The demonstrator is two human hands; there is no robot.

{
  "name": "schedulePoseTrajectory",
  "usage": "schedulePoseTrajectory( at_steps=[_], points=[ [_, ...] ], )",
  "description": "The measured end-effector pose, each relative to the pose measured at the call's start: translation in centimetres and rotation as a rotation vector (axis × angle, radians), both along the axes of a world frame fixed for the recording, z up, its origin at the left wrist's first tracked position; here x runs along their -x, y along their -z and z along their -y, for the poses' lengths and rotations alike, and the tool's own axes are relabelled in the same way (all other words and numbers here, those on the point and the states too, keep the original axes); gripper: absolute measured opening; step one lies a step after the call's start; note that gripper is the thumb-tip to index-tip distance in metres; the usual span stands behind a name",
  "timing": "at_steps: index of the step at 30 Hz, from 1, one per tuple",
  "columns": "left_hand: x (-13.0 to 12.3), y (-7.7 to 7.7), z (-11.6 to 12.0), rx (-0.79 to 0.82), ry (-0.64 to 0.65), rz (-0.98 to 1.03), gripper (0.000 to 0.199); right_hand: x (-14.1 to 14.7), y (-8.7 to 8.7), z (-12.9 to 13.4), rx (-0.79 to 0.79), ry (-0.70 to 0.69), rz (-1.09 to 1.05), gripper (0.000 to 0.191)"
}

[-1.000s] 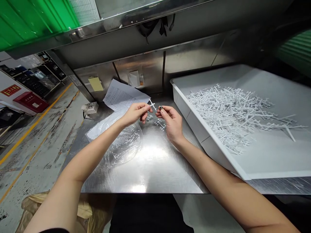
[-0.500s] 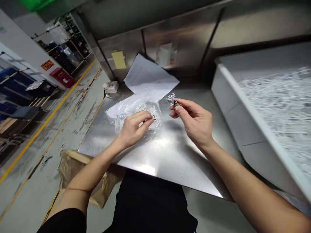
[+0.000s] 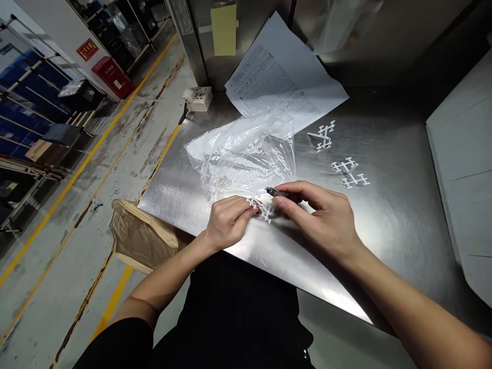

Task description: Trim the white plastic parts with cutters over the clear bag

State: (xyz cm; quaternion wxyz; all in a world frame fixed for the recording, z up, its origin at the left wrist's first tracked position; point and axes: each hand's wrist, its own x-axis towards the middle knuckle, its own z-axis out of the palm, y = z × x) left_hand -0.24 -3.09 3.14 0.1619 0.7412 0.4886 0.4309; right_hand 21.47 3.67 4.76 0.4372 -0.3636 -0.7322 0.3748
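My left hand (image 3: 230, 223) pinches a small white branched plastic piece (image 3: 263, 210) between thumb and fingers, just above the steel table. My right hand (image 3: 323, 215) is closed on a small dark-tipped hand tool, which looks like nippers (image 3: 272, 191); its handles are mostly hidden by the fingers. The tool's tip is close to the white piece, and I cannot tell whether they touch. A clear plastic bag (image 3: 246, 159) lies crumpled behind my left hand. Right of the bag, two more white branched pieces (image 3: 324, 136) (image 3: 349, 173) rest on the table.
Printed sheets (image 3: 284, 77) lie at the back of the steel table (image 3: 392, 215), beside a white socket block (image 3: 200, 99). A big white bin (image 3: 465, 169) stands at the right. An open brown paper bag (image 3: 144, 236) is below the table's left edge.
My view has turned downward and left. My left hand has come away from the bag with a white piece. My right hand, earlier beside white branched plastic, is now near my left hand.
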Motion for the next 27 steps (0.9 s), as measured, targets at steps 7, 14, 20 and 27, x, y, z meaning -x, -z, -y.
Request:
schedulePoseTrajectory(
  at_steps=[7, 14, 20, 27],
  points=[
    [-0.20, 0.00, -0.39, -0.118, 0.039, -0.075, 0.018, 0.00, -0.66, 0.26, -0.118, -0.085, 0.033, 0.010],
    [-0.30, 0.04, -0.39, -0.142, 0.064, -0.128, 0.019, -0.12, -0.71, 0.33, -0.163, -0.115, 0.055, 0.011],
    [-0.19, 0.00, -0.36, -0.124, 0.084, -0.148, 0.020, 0.04, -0.53, 0.38, -0.151, -0.121, 0.053, 0.010],
    [-0.49, 0.06, -0.45, -0.154, 0.036, -0.157, 0.017, 0.25, 0.12, 0.37, 0.127, -0.045, 0.038, 0.008]
  ],
)
